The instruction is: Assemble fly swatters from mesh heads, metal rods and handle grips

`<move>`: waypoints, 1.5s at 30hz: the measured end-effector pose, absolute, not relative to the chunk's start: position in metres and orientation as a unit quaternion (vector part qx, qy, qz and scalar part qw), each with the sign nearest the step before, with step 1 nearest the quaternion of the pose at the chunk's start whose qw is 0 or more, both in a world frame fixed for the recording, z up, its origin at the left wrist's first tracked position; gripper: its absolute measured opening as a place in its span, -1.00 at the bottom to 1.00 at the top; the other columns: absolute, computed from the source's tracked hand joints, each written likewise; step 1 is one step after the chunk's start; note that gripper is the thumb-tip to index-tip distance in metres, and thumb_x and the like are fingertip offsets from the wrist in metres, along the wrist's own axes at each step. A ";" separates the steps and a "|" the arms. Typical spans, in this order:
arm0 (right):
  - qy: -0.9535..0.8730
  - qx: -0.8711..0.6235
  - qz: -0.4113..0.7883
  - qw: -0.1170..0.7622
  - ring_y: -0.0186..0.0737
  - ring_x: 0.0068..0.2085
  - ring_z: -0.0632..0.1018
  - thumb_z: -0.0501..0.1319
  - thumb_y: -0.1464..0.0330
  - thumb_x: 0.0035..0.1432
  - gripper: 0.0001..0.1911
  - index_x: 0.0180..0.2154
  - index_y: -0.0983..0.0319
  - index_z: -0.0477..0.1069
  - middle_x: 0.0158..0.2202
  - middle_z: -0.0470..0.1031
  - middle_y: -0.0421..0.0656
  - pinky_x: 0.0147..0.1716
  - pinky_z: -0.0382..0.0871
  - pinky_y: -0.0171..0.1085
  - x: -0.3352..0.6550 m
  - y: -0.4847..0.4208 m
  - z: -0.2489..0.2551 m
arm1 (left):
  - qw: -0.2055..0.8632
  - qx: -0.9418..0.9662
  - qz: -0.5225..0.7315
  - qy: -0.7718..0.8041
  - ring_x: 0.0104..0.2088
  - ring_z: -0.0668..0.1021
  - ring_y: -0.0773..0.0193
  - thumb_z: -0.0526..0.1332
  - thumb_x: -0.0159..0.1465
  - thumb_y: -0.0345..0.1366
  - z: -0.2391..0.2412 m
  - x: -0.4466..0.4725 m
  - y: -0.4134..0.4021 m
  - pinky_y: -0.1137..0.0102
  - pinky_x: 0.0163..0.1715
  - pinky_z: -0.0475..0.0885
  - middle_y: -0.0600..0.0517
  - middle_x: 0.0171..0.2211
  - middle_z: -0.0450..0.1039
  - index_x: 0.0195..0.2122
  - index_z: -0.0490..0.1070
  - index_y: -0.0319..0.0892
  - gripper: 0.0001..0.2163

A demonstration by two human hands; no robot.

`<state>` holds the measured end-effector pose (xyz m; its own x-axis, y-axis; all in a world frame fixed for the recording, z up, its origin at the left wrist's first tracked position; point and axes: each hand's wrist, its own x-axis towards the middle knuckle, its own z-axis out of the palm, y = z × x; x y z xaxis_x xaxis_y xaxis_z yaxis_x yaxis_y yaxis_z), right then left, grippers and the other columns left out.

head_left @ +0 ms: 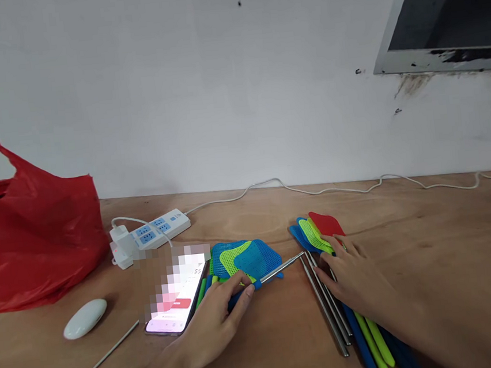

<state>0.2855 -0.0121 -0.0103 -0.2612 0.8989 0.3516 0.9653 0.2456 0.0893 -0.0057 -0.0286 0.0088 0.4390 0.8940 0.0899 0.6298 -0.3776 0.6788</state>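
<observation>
My left hand (pixel 222 305) is closed in a pinch on a blue plastic handle piece (pixel 257 284), from which a thin metal rod (pixel 282 267) points right. Behind those fingers lies a pile of blue and green mesh fly swatter heads (pixel 239 258), partly hidden by the hand. My right hand (pixel 353 266) rests with fingers apart over a second group of fly swatters, whose red head (pixel 326 223) and yellow-green head (pixel 311 234) show past the fingertips. Its thumb is beside several loose metal rods (pixel 327 306). Blue and yellow-green handles (pixel 369 340) stick out below the right hand.
A lit phone (pixel 181 300) lies against the left pile. Further left are a white power strip (pixel 163 229) with a plugged-in charger, a white oval object (pixel 85 319) and a red plastic bag (pixel 36 227). A white cable (pixel 316 191) runs along the wall.
</observation>
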 end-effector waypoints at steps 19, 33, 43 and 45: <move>-0.729 -0.671 -0.090 0.097 0.47 0.20 0.33 -0.01 -0.05 0.30 -0.37 0.24 0.12 0.33 0.32 0.25 0.09 -0.06 0.37 0.33 0.283 -0.019 -0.019 | 0.284 0.786 0.229 0.500 -0.35 0.48 0.16 -0.05 0.46 -0.08 0.009 -0.006 -0.028 0.31 -0.32 0.23 0.07 -0.36 0.46 -0.23 0.36 -0.10 -0.71; -0.751 -0.657 0.002 0.063 0.25 0.27 0.32 -0.07 -0.03 0.33 -0.38 0.25 0.11 0.34 0.37 0.18 -0.04 0.10 0.33 0.19 0.282 -0.032 -0.013 | 0.289 0.788 0.230 0.493 -0.35 0.48 0.18 -0.04 0.45 -0.09 0.006 -0.005 -0.027 0.32 -0.30 0.25 0.09 -0.37 0.46 -0.24 0.36 -0.09 -0.72; -0.786 -0.614 -0.038 0.068 0.27 0.21 0.40 0.03 0.08 0.34 -0.51 0.17 0.10 0.41 0.34 0.25 -0.04 -0.03 0.43 0.20 0.270 -0.029 -0.010 | 0.286 0.786 0.223 0.501 -0.33 0.48 0.14 -0.06 0.44 -0.08 0.010 -0.005 -0.027 0.32 -0.32 0.25 0.05 -0.34 0.47 -0.22 0.36 -0.10 -0.71; -0.793 -0.602 -0.048 0.080 0.27 0.18 0.42 0.07 0.11 0.32 -0.57 0.12 0.08 0.45 0.31 0.30 -0.04 -0.05 0.43 0.21 0.272 -0.026 -0.009 | 0.281 0.785 0.221 0.505 -0.34 0.48 0.13 -0.06 0.44 -0.07 0.009 -0.006 -0.027 0.31 -0.32 0.24 0.05 -0.35 0.47 -0.22 0.36 -0.10 -0.70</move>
<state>0.2725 -0.0260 -0.0091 -0.2620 0.9471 0.1856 0.9626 0.2703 -0.0203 -0.0056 -0.0265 0.0089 0.3922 0.9178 0.0622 0.6693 -0.3311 0.6651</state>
